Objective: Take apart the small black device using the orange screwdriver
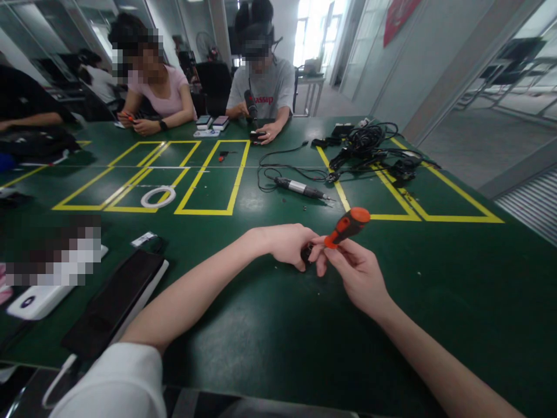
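Note:
My left hand (293, 244) is closed around a small dark part (307, 252), mostly hidden by my fingers, just above the green table. My right hand (359, 270) grips a screwdriver (348, 225) with an orange and grey handle. The handle tilts up and to the right, and its lower end points down toward the dark part. I cannot make out whether the screwdriver's tip touches the part, since my fingers cover it. Beyond my hands lies an electric screwdriver (300, 187) with a black and silver body and a cable.
Yellow tape (204, 212) marks rectangles on the green table (261, 342). A white ring-shaped roll (158, 197) lies left of centre. Tangled black cables (365, 142) pile up at the far right. A black pouch (117, 296) sits by my left arm. Across the table, people handle tools.

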Demonstrator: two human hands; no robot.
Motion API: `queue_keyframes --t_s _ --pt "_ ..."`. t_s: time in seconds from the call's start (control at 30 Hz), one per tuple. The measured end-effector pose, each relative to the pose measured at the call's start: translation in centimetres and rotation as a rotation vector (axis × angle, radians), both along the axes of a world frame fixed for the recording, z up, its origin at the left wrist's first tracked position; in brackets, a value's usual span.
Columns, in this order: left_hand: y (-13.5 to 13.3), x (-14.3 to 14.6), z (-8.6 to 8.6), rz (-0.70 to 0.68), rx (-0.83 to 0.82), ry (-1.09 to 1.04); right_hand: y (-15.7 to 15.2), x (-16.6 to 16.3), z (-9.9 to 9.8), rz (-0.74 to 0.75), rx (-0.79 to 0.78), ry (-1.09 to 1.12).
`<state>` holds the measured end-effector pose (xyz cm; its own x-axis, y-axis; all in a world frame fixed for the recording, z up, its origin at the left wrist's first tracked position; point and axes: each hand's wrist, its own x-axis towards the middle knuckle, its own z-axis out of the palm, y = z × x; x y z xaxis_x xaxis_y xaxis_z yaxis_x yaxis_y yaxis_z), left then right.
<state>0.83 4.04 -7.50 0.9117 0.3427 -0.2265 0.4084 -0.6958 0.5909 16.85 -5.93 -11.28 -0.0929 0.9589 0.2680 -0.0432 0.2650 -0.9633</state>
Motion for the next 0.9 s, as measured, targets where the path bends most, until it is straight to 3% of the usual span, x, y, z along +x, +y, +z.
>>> queue_keyframes --t_s 0.3,0.73,0.9 --pt "-0.05 0.05 0.13 0.006 0.008 -0.002 -0.01 0.12 -0.27 -0.072 0.064 -0.050" --pt "-0.16 0.11 0.45 0.017 0.043 0.036 0.30 0.21 -0.37 -0.100 0.011 -0.031" --pt "0.08 0.12 -0.04 -0.013 0.025 0.006 0.40 0.51 -0.35 -0.041 0.020 -0.046"
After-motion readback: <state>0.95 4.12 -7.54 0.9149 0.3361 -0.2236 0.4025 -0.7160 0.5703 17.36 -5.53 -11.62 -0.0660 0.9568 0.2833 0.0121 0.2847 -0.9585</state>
